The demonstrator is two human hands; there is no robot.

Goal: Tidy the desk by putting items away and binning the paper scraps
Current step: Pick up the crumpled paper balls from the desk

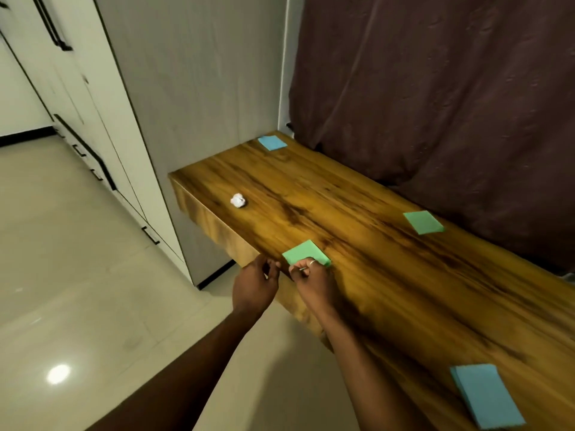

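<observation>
On the wooden desk [357, 213] a green sticky-note pad [303, 253] lies by the front edge. My right hand [309, 279] sits at the pad's near corner, and its thumb and finger pinch a small thin silvery item [302, 269]. My left hand [255, 284] hovers at the desk's front edge beside it, fingers curled round something small that is mostly hidden. A crumpled white paper ball [238, 200] lies further left on the desk. Another green pad [423, 222] lies near the curtain, a blue pad [272, 142] at the far end, and a larger blue pad [487, 396] near me.
A dark curtain [435, 88] hangs along the back of the desk. A grey panel [193, 88] closes the desk's far left end, with white cabinets [71, 98] beyond it. Pale tiled floor [77, 275] spreads to the left.
</observation>
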